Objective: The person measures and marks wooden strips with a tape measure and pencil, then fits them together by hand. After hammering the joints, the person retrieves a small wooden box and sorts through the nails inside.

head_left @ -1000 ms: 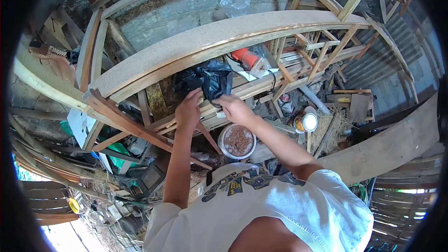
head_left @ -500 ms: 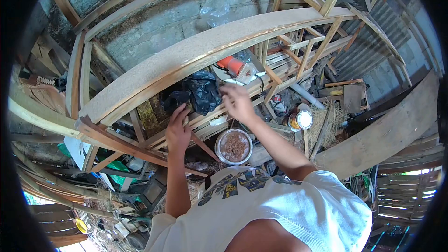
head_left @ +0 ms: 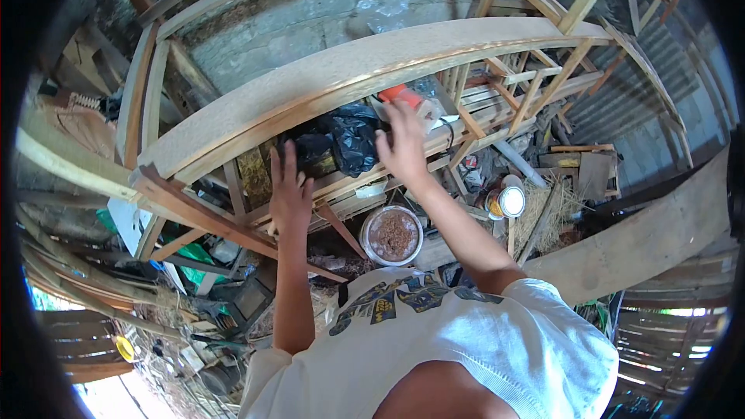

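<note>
A crumpled black plastic bag (head_left: 355, 146) lies on the wooden slats under the curved beam, between my two hands. My left hand (head_left: 290, 200) is at the bag's left side, fingers stretched upward and apart, holding nothing. On the bag's right, my right hand (head_left: 403, 147) is raised with its fingers spread. Its fingertips overlap an orange cylindrical thing (head_left: 394, 93) in this view, hiding part of it. A pale sheet or tray edge shows beneath that orange thing.
A long curved wooden beam (head_left: 334, 70) crosses just beyond my hands, joined to a slatted frame. Below stands a round tub (head_left: 365, 252) of brown crumbly material. To the right are a can with a white lid (head_left: 511, 201) and a wide curved board (head_left: 621, 237).
My left hand has drawn back from the bag and its fingers have spread. My right hand has opened and moved up toward the orange thing. The view has shifted slightly.
</note>
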`<move>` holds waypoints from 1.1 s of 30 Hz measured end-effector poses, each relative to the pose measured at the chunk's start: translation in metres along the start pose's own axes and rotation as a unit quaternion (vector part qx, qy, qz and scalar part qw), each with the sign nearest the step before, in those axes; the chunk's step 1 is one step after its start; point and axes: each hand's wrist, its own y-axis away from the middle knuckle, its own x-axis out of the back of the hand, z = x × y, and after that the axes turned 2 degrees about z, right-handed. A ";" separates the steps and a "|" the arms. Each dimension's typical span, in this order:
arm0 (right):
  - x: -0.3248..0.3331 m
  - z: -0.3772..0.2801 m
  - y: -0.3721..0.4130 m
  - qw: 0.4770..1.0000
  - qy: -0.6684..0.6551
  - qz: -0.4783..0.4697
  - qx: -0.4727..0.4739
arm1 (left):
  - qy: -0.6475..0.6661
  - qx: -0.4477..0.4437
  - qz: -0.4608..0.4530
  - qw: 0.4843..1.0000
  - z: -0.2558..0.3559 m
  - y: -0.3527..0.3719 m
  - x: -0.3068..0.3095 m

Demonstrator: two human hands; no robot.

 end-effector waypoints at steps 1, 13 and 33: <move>-0.006 -0.014 -0.004 0.998 -0.035 -0.039 0.021 | -0.022 0.020 -0.019 0.999 0.001 -0.010 -0.002; -0.073 -0.040 0.005 0.965 -0.035 -0.220 0.137 | -0.125 0.011 -0.061 0.990 -0.068 0.010 -0.042; 0.002 0.052 0.010 0.984 0.117 -0.065 -0.116 | 0.091 -0.126 -0.025 0.988 0.028 0.048 0.018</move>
